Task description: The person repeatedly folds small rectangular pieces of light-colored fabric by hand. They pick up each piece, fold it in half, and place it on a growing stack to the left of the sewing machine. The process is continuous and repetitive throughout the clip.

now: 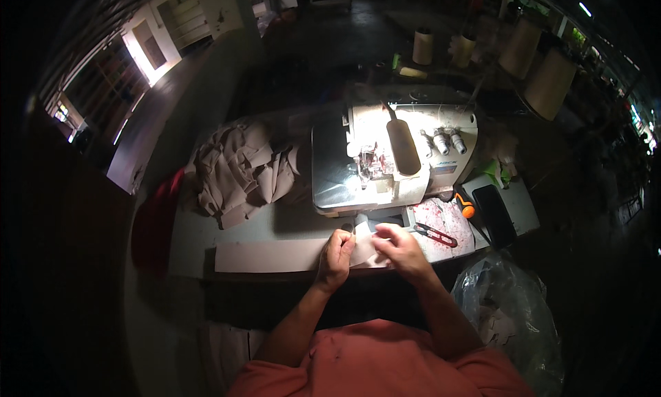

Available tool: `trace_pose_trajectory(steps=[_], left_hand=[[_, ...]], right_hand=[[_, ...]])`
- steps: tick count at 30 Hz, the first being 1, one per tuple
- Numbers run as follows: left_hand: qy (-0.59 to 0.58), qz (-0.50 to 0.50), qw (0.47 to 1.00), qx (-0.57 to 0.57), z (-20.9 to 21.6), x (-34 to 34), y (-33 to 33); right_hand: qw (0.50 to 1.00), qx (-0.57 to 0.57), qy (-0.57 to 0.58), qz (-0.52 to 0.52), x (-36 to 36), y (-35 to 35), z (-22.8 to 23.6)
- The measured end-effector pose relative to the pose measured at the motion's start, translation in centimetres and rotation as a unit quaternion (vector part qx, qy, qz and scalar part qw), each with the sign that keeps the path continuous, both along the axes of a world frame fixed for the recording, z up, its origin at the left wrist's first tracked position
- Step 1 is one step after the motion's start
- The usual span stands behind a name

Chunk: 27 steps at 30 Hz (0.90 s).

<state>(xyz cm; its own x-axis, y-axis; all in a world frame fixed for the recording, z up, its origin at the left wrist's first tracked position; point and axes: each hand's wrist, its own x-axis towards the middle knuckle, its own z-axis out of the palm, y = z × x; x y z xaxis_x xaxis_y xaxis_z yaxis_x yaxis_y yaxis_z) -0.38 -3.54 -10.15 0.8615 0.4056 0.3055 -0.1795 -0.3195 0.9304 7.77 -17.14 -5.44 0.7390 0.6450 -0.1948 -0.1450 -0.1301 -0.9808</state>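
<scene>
A small pale piece of cloth hangs in front of the sewing machine, between my two hands. My left hand is closed, its thumb and fingers pinching the left edge of this cloth. At the cloth's right side, my right hand has bent fingers with a gap between thumb and forefinger. Whether its fingertips touch the cloth is hard to see. A long flat pale strip of fabric lies along the table's front edge, left of my left hand. Thread snips with a red handle lie just right of my right hand.
A heap of pale fabric pieces covers the table's left part. Right of the machine lie a dark phone and an orange-handled tool. Large thread cones stand behind. A clear plastic bag hangs at the lower right.
</scene>
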Motion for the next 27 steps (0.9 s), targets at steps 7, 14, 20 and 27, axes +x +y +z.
trace_pose_trajectory(steps=[7, 14, 20, 27], left_hand=[[0.036, 0.018, 0.981, 0.190, 3.8, -4.3, -2.4], [-0.175, 0.106, 0.808, -0.553, 0.9, -8.0, 8.0], [-0.228, 0.243, 0.867, -0.369, 1.8, -10.4, 15.0], [0.001, -0.028, 0.982, 0.186, 7.4, -2.3, 3.2]], right_hand=[[0.998, 0.036, -0.041, 0.028, -0.9, 1.7, 0.1], [0.989, 0.109, 0.096, 0.013, -2.1, -0.1, 3.9], [0.985, 0.090, 0.140, 0.044, -2.3, -1.4, 0.8], [0.961, 0.148, 0.219, 0.076, -2.4, 0.4, 1.8]])
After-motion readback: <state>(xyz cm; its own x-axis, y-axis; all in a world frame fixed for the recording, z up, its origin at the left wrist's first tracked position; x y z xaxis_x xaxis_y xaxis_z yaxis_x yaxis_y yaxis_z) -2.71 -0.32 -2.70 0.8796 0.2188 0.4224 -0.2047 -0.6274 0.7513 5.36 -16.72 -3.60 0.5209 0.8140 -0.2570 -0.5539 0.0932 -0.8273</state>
